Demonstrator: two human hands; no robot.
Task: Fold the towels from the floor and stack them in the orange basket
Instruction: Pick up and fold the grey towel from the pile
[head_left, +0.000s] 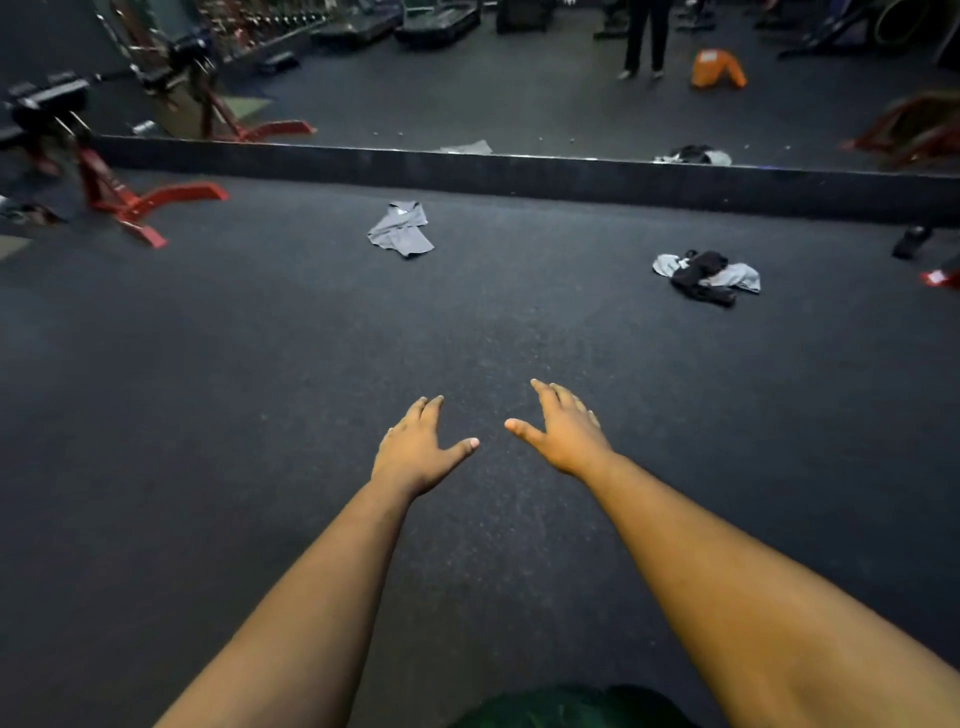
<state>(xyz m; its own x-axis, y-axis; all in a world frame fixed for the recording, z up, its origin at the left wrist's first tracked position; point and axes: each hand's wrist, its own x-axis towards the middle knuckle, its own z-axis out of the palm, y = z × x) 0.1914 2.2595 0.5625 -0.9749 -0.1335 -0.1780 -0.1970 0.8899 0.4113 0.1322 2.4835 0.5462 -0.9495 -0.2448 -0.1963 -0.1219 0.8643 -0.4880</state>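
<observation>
Dark speckled floor (260, 364) — wall mirror (519, 104), red rack (130, 202)

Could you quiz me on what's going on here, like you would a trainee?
1. True or false: the left hand grips a towel.
2. Which lies nearer the red stand? A) the grey towel B) the grey-and-black pile
3. Fill in: both hands hover over the ___.

Key
1. False. The left hand and the right hand are both spread and hold nothing.
2. A. The grey towel lies left of centre; the pile lies to the right.
3. Floor. An orange shape shows only in the mirror.
</observation>
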